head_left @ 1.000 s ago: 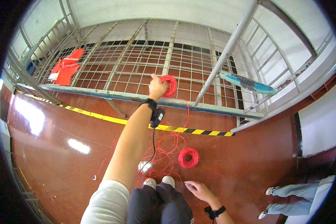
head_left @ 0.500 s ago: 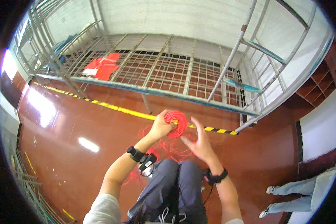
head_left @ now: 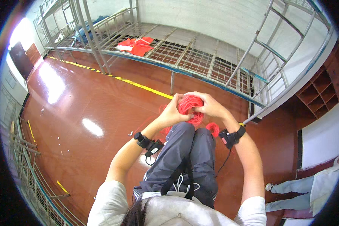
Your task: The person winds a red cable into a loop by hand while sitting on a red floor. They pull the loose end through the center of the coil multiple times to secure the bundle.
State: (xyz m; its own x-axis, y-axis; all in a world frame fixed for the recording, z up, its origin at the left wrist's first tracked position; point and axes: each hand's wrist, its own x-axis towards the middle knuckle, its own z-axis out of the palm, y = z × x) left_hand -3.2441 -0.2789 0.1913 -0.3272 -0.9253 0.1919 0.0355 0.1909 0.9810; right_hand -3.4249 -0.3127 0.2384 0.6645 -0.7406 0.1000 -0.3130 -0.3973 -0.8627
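Both hands hold a coil of red cord (head_left: 189, 106) above my knees. My left hand (head_left: 172, 111) grips its left side and my right hand (head_left: 208, 104) wraps over its top and right side. A second, smaller red coil (head_left: 213, 128) lies on the floor beside my right knee, with loose red strands trailing near my legs. Each wrist carries a black band with a small device.
A metal bed frame with a wire mesh base (head_left: 184, 56) stands ahead, red cloth (head_left: 136, 45) lying on it. A yellow-black floor stripe (head_left: 139, 84) runs along it. Another person's legs (head_left: 290, 196) are at the right. Railings (head_left: 26, 169) line the left.
My left hand has brought the red coil from the bed frame down to my lap. My right hand has risen and closed on it. The view has swung to the right.
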